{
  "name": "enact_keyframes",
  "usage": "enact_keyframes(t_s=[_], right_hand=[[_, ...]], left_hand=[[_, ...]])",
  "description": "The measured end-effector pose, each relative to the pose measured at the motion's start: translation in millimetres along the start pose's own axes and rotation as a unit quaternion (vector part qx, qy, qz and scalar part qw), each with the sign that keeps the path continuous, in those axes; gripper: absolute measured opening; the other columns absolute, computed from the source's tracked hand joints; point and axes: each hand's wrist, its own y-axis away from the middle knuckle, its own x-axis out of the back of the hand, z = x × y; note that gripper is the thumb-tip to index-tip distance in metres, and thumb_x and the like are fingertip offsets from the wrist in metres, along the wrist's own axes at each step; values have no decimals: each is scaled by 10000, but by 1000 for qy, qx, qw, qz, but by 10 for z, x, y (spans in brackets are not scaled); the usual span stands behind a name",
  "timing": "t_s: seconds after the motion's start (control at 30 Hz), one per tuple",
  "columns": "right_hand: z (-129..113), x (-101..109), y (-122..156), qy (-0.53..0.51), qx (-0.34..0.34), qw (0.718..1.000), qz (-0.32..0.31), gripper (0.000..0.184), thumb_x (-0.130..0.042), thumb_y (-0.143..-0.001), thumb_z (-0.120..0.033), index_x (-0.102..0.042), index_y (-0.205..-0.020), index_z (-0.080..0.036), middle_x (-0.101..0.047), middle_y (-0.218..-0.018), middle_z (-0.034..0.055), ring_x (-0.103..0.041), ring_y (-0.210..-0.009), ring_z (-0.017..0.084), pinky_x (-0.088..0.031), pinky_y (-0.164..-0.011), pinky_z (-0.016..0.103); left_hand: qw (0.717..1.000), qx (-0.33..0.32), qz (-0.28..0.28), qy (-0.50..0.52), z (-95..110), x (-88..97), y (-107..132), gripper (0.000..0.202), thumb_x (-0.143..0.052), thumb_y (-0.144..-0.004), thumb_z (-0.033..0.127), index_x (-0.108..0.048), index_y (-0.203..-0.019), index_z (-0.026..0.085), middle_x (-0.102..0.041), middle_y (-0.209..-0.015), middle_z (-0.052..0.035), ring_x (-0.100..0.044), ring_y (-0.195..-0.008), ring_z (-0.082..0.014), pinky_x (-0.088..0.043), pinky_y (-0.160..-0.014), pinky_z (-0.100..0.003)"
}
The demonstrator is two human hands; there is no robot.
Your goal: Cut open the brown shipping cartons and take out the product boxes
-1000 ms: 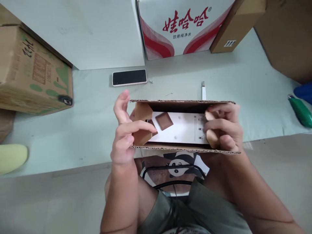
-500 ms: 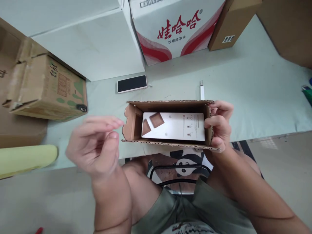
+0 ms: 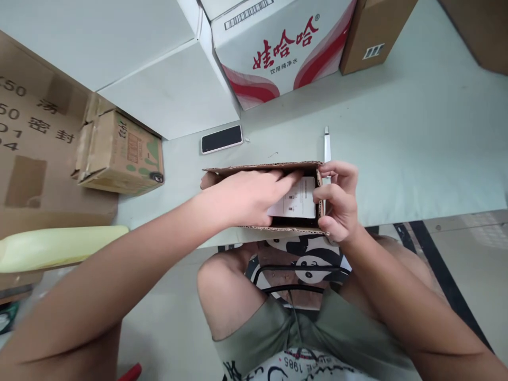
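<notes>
An open cardboard box [image 3: 265, 229] lies near the table's front edge, its ragged top facing me. Inside it is a white printed box [image 3: 300, 198], partly covered by my left hand. My left hand [image 3: 254, 196] reaches into the carton, fingers along the far side of the white box and thumb at its near side. The fingertips are partly hidden. My right hand [image 3: 339, 198] grips the carton's right end wall, with its fingers over the cardboard rim.
Behind the carton lie a phone [image 3: 222, 139] and a white box cutter or pen-like tool [image 3: 327, 145]. A white-and-red water carton [image 3: 278, 63], a brown box [image 3: 375, 37] and a small printed carton [image 3: 130, 153] stand around. A pale yellow roll [image 3: 67, 246] is at left.
My left hand has moved right from beside the carton into it, over the white box. The carton, still in my right hand, has shifted slightly left in view.
</notes>
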Motion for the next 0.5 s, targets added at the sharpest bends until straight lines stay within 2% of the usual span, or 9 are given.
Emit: enact_keyframes(t_s=[0.13,0.2,0.3,0.43,0.47,0.5], right_hand=[[10,14,1,1,-17,1000,14,363,-477,-967,-597,-593,-946,-254,-454,-1265,75,-558,-1113,263,-514,-926,491],[7,20,-1,13,-30,999,15,397,-469,-956,-626,-604,-919,-254,-445,-1259,74,-552,-1119,271,-507,-917,492],[-24,19,-24,38,-47,998,17,454,-445,-946,-667,-592,-855,-247,-435,-1245,77,-547,-1118,281,-498,-908,502],[-67,17,-69,13,-26,999,39,377,-448,-981,-594,-588,-892,-255,-459,-1226,71,-554,-1127,281,-478,-886,480],[-67,22,-76,11,-20,999,46,355,-451,-991,-573,-591,-907,-257,-472,-1225,72,-554,-1128,278,-478,-883,472],[-58,30,-81,15,-15,998,51,342,-457,-997,-560,-596,-916,-258,-485,-1224,75,-554,-1127,277,-480,-882,466]], left_hand=[[997,36,23,61,-24,191,186,709,-780,-759,269,-581,-1439,257,-751,-1273,-84,-737,-1148,-332,-592,-919,-398],[986,51,85,131,-59,315,339,610,-825,-714,276,-676,-1305,250,-771,-1128,-50,-749,-1087,-317,-599,-910,-386],[939,85,207,261,-112,457,614,623,-948,-572,283,-763,-1164,228,-771,-977,-30,-759,-1029,-322,-622,-888,-385],[891,92,303,326,-208,577,945,880,-1051,-297,225,-807,-1142,248,-805,-1036,-43,-762,-1055,-342,-659,-845,-396],[873,80,338,341,-249,592,990,873,-1056,-243,203,-812,-1079,260,-806,-1004,-34,-767,-1043,-340,-669,-833,-405],[839,60,404,360,-299,596,1014,822,-1062,-198,204,-805,-975,269,-800,-935,-20,-777,-1001,-337,-677,-803,-417]])
